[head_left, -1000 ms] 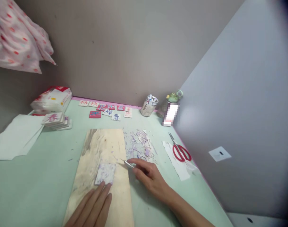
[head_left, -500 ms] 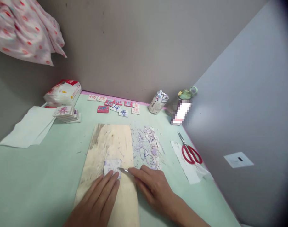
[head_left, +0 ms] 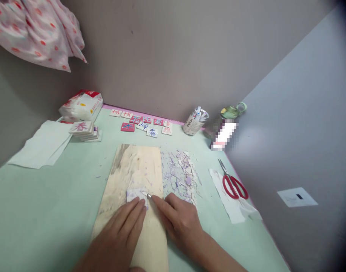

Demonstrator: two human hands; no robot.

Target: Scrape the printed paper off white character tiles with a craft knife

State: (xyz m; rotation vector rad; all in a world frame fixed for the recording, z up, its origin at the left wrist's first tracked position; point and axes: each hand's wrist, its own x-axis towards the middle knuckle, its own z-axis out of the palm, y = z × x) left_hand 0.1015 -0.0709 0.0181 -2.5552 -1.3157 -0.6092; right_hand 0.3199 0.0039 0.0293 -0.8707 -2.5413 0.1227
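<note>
Green table (head_left: 62, 204) below a grey wall (head_left: 155, 56), with a small tile (head_left: 132, 193) on a wooden board (head_left: 141, 162)

The whitish, purple-flecked tile lies flat on the board, its near part covered by the left hand (head_left: 118, 228). That hand is stretched out, fingertips pressing from above without clasping. The right hand (head_left: 182, 217) is closed around a slim knife (head_left: 148, 196), its tip over the tile's right side; contact is too small to tell. The tile looks light and stiff, probably chippy at the corners and apt to slide, so opposite edges seem the safest hold. Shavings (head_left: 180, 175) lie just right of the board. Farther out, scissors (head_left: 231, 180) rest on white paper (head_left: 229, 206), and lettered tiles (head_left: 152, 132) sit beyond the board, near a can (head_left: 193, 124).
</note>
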